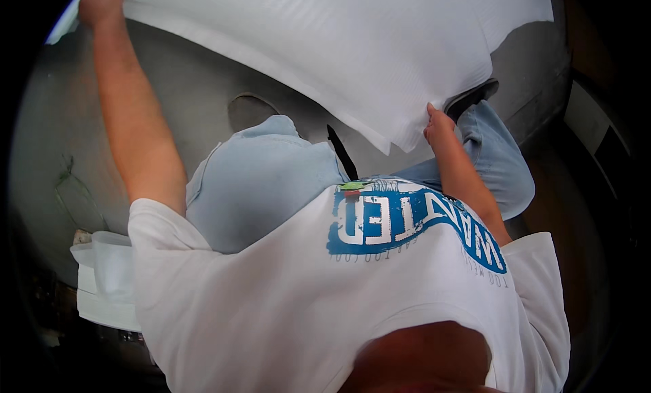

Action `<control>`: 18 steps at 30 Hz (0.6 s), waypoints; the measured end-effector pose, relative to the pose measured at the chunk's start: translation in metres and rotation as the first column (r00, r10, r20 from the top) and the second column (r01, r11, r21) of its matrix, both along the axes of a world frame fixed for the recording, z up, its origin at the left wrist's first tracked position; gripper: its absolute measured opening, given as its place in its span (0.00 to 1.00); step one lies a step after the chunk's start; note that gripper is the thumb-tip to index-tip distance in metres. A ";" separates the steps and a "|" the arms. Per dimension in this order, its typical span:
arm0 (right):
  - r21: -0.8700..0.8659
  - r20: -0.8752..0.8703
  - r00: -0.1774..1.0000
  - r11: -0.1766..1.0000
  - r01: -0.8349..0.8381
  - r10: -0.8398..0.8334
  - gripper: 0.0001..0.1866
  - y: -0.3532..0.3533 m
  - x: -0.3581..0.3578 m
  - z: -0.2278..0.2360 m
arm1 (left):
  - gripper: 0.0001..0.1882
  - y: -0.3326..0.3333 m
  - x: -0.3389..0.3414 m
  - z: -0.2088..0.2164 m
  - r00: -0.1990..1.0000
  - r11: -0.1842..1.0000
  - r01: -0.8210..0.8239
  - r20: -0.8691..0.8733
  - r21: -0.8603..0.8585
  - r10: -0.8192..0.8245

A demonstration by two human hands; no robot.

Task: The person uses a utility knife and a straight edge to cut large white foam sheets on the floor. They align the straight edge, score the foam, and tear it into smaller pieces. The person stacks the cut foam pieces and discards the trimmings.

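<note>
A large white sheet (325,47) with fine ribs, like thin packing foam, spreads across the upper part of the head view. My left hand (102,5) is at the far left, closed at the sheet's edge with the arm stretched out; its fingertips are partly cut off by the frame. Nearer to me on the right, my right hand (441,125) pinches the near edge of the same sheet beside a hanging corner. One finger lies along the sheet's surface. Between my legs, a thin black pointed strip (342,152) sticks up; its kind is unclear.
Beneath the sheet is a grey surface (190,67). My bent knees in light blue jeans (264,183) and a dark shoe (472,98) lie close to it. At lower left stands a white stack with translucent plastic (112,271), near a thin green cord (68,183).
</note>
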State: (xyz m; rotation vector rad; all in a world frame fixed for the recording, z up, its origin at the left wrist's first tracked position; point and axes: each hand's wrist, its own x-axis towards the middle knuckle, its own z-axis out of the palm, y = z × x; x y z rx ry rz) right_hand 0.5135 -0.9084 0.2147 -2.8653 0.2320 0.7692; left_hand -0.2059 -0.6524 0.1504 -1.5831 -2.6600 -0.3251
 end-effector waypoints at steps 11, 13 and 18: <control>-0.022 -0.152 0.967 0.979 0.204 -0.205 0.18 -0.021 -0.056 0.006 | 0.14 -0.032 0.096 0.014 0.909 0.931 -0.314 0.344 0.186 0.238; 0.080 -0.349 0.899 0.948 0.308 -0.263 0.13 -0.009 -0.071 0.062 | 0.19 -0.028 0.105 0.025 0.852 0.920 -0.388 0.399 0.048 0.338; 0.408 -0.271 0.814 0.827 -0.387 0.514 0.04 0.048 -0.161 0.178 | 0.22 -0.034 0.117 0.026 0.839 0.919 -0.385 0.448 0.089 0.308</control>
